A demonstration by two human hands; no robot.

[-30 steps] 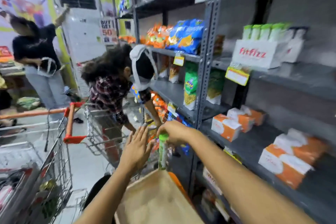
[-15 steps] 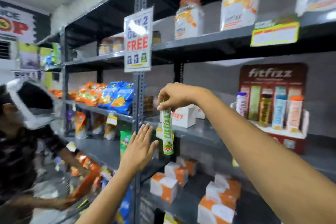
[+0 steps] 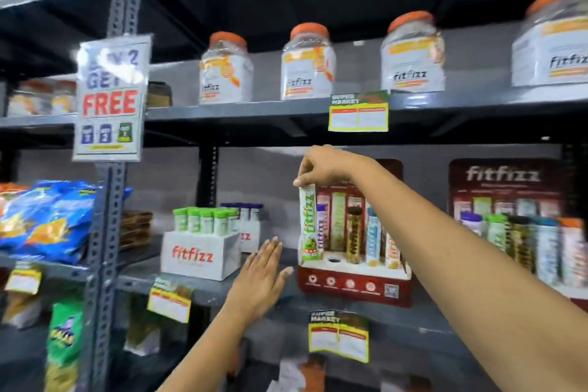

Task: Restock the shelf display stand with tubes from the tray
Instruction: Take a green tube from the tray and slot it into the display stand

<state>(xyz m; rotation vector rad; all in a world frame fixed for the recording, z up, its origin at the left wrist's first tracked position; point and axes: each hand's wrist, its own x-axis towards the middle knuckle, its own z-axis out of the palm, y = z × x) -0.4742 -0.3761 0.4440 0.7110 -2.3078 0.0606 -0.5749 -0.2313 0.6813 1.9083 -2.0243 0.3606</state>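
My right hand point(image 3: 321, 167) pinches the cap of a green-and-white fitfizz tube point(image 3: 308, 223), held upright at the left end of the red display stand point(image 3: 350, 285) on the grey shelf. The tube's bottom sits at the stand's white top, left of an empty round hole point(image 3: 334, 260). Several other tubes stand in the stand behind it. My left hand point(image 3: 261, 277) hovers flat with fingers apart just left of the stand, holding nothing. A white fitfizz tray box point(image 3: 200, 256) with green-capped tubes stands further left.
A second red stand point(image 3: 515, 232) full of tubes is at the right. Orange-lidded jars point(image 3: 307, 64) line the shelf above. A "FREE" sign point(image 3: 109, 99) hangs on the upright post; blue snack bags point(image 3: 47, 219) lie at left. Price tags point(image 3: 339, 336) hang on the shelf edges.
My view has swung from the trolley aisle up to the shelf. My right hand carried the green tube up and right to the display stand; my left hand followed, open.
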